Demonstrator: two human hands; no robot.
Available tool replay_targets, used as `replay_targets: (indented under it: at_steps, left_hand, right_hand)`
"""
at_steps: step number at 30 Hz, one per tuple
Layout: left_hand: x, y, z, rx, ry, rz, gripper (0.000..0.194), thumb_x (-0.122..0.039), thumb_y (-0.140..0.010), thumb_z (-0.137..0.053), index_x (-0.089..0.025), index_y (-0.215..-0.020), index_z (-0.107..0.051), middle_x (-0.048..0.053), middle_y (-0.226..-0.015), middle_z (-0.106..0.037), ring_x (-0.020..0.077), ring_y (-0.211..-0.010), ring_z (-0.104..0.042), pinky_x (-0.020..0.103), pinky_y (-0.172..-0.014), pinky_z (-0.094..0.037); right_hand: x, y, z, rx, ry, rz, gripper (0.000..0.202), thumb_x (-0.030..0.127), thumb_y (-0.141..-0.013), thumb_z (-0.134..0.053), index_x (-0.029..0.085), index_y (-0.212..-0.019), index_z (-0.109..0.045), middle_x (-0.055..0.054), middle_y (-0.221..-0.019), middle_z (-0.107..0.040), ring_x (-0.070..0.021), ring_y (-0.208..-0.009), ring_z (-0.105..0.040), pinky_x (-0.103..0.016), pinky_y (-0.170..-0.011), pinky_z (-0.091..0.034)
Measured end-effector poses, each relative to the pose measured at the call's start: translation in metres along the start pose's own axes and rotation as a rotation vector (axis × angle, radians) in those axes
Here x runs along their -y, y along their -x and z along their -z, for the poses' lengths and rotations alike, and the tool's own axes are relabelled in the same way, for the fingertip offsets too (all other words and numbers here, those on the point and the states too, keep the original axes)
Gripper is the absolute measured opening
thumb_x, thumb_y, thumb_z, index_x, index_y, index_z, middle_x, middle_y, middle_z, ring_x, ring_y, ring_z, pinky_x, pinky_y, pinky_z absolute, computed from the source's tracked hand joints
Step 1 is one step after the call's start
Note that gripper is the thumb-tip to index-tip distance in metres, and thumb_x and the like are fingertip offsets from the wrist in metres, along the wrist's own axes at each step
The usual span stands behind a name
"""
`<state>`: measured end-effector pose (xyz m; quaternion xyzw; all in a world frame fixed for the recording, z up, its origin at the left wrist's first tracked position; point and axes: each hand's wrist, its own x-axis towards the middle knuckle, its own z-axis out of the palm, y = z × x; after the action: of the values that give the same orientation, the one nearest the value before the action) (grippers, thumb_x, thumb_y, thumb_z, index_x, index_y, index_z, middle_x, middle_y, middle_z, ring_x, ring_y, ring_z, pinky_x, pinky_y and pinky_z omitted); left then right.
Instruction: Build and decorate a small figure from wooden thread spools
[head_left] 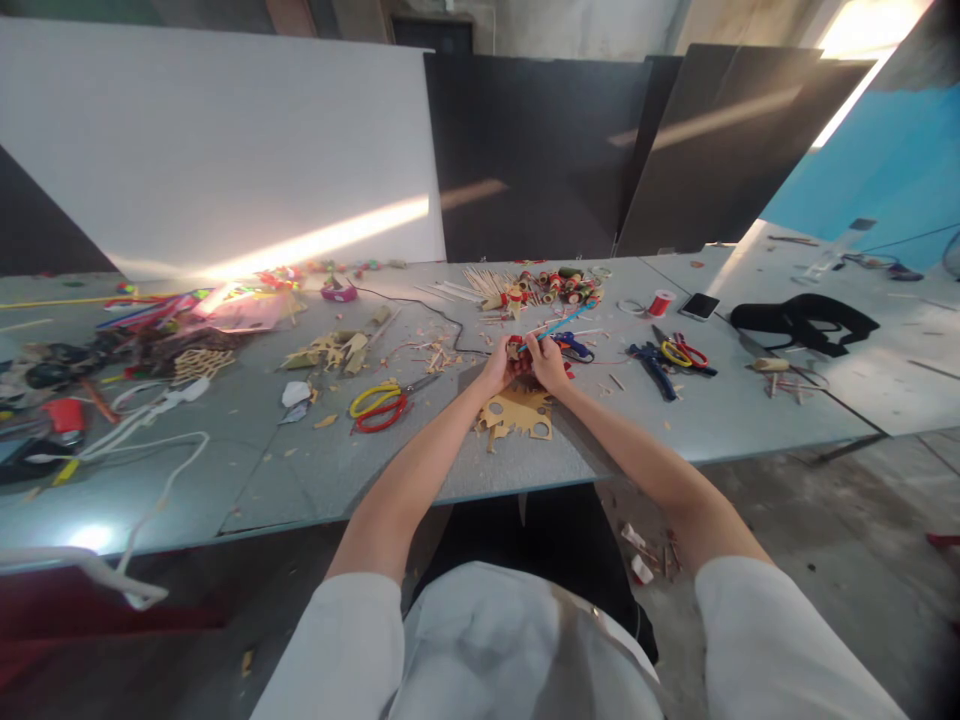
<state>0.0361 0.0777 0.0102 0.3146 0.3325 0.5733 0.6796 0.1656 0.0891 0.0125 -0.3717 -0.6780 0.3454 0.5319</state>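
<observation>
Left hand [499, 370] and right hand [548, 364], both bare, meet above the near half of a long grey table [337, 480], seen from the wearer's head. The left hand's fingers are curled around a small red and tan piece [514, 341], mostly hidden, so which way it points cannot be told. The right hand pinches a thin blue stick [562, 322] near its lower end. The stick's long axis runs diagonally: its lower end is at the fingers, beside the small piece, and its far end points away from the person and to the right, towards a pile of red, green and tan pieces [559, 288]. Whether the lower end touches the small piece is too small to tell. Just below the hands, a flat tan sheet [517, 408] with round holes and jagged edges lies on the table. To the left are scissors [379, 407] with one yellow and one red handle, their blades pointing right and slightly away. A dark blue tool [574, 347] lies just right of the right hand. Farther right are dark-handled pliers [654, 372], a red spool [661, 303] and a black phone [700, 306].
</observation>
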Motion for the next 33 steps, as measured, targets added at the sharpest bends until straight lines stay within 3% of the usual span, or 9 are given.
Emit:
replay_targets:
  at_steps: [4, 12, 18, 25, 33]
  left_hand:
    - [-0.001, 0.001, -0.001, -0.031, 0.016, 0.002, 0.044, -0.049, -0.103, -0.054, -0.021, -0.070, -0.061, 0.000, -0.057, -0.058, 0.0113, -0.046, -0.052, 0.025, -0.052, -0.042]
    - [0.000, 0.000, -0.001, -0.041, 0.032, 0.013, 0.044, -0.047, -0.104, -0.051, -0.021, -0.070, -0.061, 0.000, -0.056, -0.057, 0.0115, -0.047, -0.053, 0.025, -0.054, -0.047]
    - [0.000, 0.000, -0.001, -0.032, 0.037, 0.023, 0.048, -0.051, -0.104, -0.052, -0.021, -0.069, -0.061, 0.001, -0.056, -0.059, 0.0120, -0.046, -0.054, 0.024, -0.052, -0.046]
    - [-0.003, 0.003, -0.004, -0.059, 0.035, 0.031, 0.046, -0.053, -0.101, -0.058, -0.021, -0.068, -0.059, 0.000, -0.054, -0.058, 0.0117, -0.046, -0.053, 0.024, -0.054, -0.048]
    - [-0.002, 0.003, -0.004, -0.072, 0.054, 0.021, 0.043, -0.050, -0.102, -0.059, -0.021, -0.070, -0.059, -0.001, -0.054, -0.057, 0.0108, -0.044, -0.052, 0.024, -0.052, -0.047]
  right_hand:
    - [0.005, 0.001, 0.000, -0.023, 0.030, 0.018, 0.061, 0.086, -0.095, -0.050, 0.025, -0.091, -0.057, -0.004, -0.073, -0.068, -0.0205, -0.067, -0.063, -0.033, -0.064, -0.055]
    - [0.001, -0.001, 0.000, -0.016, 0.044, 0.037, 0.057, 0.081, -0.096, -0.055, 0.024, -0.092, -0.059, -0.004, -0.077, -0.071, -0.0216, -0.074, -0.066, -0.032, -0.069, -0.057]
    - [-0.008, -0.002, 0.000, 0.035, 0.004, 0.033, 0.058, 0.082, -0.095, -0.054, 0.024, -0.096, -0.061, -0.001, -0.075, -0.069, -0.0188, -0.063, -0.063, -0.032, -0.064, -0.056]
    - [-0.005, -0.001, 0.001, 0.033, 0.034, 0.107, 0.059, 0.082, -0.094, -0.056, 0.023, -0.093, -0.063, -0.003, -0.080, -0.071, -0.0193, -0.069, -0.064, -0.032, -0.070, -0.056]
    - [0.003, 0.001, 0.001, 0.024, 0.080, 0.084, 0.061, 0.083, -0.095, -0.054, 0.023, -0.090, -0.063, -0.004, -0.077, -0.070, -0.0202, -0.071, -0.062, -0.031, -0.067, -0.054]
